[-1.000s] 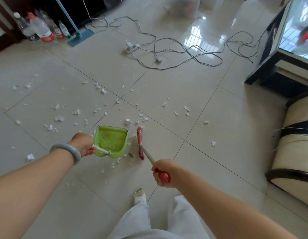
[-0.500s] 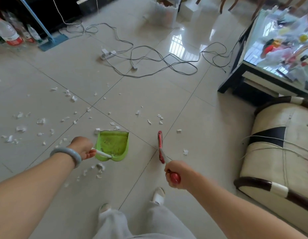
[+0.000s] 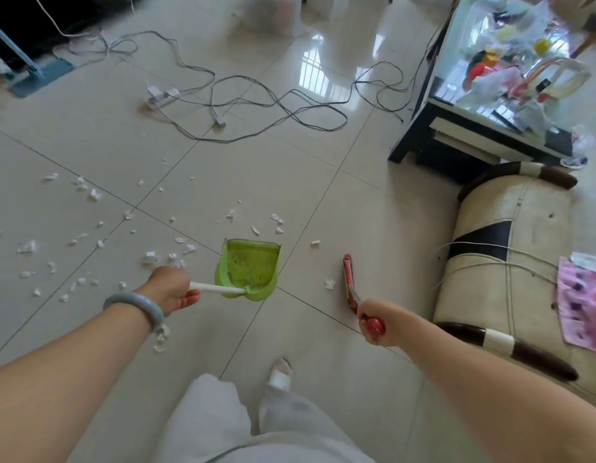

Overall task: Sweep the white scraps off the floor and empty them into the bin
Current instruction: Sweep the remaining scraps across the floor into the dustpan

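A green dustpan (image 3: 248, 269) rests on the tiled floor, its mouth facing away from me. My left hand (image 3: 171, 289) grips its white handle (image 3: 216, 289). To the right, my right hand (image 3: 373, 320) grips the red-tipped handle of a small red broom (image 3: 348, 279), whose head touches the floor. One white scrap (image 3: 329, 283) lies between pan and broom. Several white scraps (image 3: 149, 257) are strewn over the tiles left of and beyond the pan. No bin can be made out clearly.
Tangled cables with a power strip (image 3: 161, 95) cross the floor ahead. A black glass-topped table (image 3: 483, 128) loaded with clutter stands at the right, a beige sofa arm (image 3: 500, 262) below it. A blue mop base (image 3: 39, 76) sits far left. My feet and white trousers (image 3: 243, 419) are below.
I have stepped to the right; the dustpan and broom moved right across the tiles, and the broom now stands farther from the pan. Most scraps now lie to the left.
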